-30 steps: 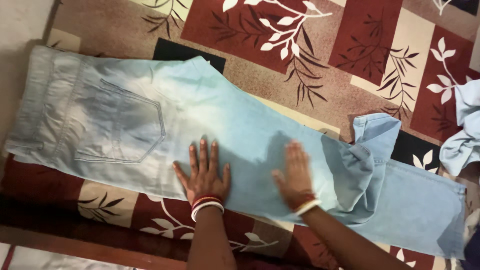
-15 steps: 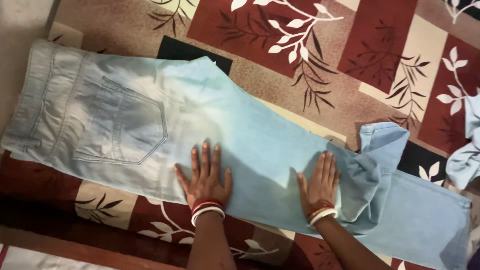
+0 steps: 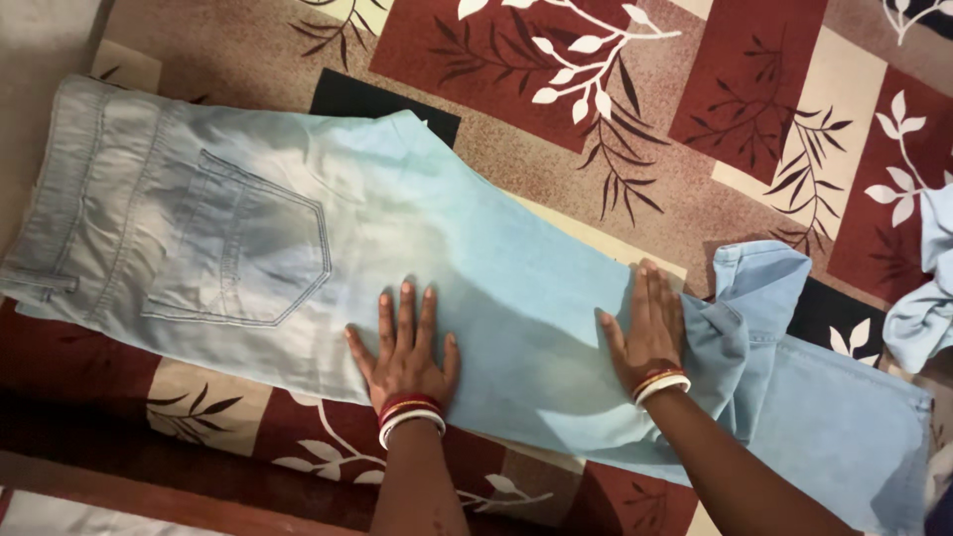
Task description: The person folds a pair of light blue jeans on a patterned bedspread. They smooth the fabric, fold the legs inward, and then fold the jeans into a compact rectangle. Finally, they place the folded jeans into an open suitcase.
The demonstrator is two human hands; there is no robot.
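1. I see my left hand (image 3: 405, 342) in the lower middle of the frame, laid flat with the fingers spread, palm down on the pale blue jeans (image 3: 298, 258); it grips nothing.
2. My right hand (image 3: 647, 328) sits right of centre, also flat and open, fingers together and pointing up the frame, pressing on the trouser leg just beside a bunched fold of denim (image 3: 754, 318).
3. Both wrists carry red and white bangles (image 3: 409, 412).
4. The jeans lie spread from the upper left of the frame down to the lower right, waistband at the far left, a back pocket (image 3: 243, 248) facing up left of my left hand.
5. Under them lies a patterned rug (image 3: 615, 89) in red, brown and cream with leaf motifs.
6. At the right edge I make out another piece of light blue cloth (image 3: 928, 298), apart from the jeans.
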